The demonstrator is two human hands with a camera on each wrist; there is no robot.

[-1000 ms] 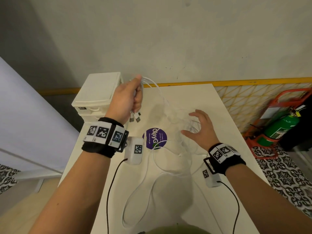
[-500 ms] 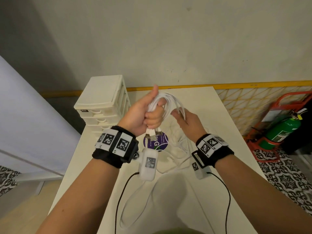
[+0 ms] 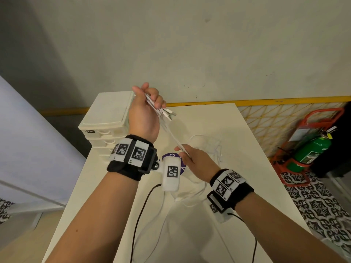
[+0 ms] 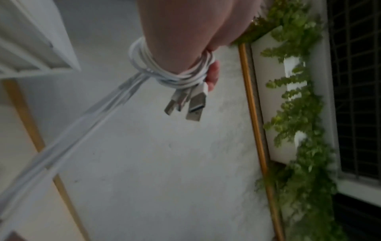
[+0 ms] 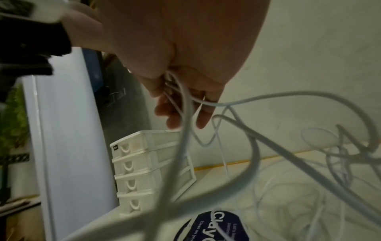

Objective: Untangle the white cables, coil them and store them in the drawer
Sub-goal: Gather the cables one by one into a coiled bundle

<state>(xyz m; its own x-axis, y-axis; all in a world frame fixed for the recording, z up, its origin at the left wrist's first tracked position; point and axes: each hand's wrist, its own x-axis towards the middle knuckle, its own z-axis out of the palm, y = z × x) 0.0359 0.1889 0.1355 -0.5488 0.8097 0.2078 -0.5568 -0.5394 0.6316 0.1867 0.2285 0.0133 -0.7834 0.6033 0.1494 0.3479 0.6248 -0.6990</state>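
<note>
Above the table (image 3: 218, 234), white cables (image 3: 173, 135) taut diagonally; both hands' fingers (image 3: 158, 100) clenched round them.

Round purple sticker (image 5: 214, 226) on the white table (image 3: 247, 145), just near my right wrist: reads "Clay…" big, w/ "Clean as you…" under it, rest cut off. Small dark tag (image 5: 115, 147) on drawer unit's (image 5: 144, 171) top front, far left: too small to read.
</note>
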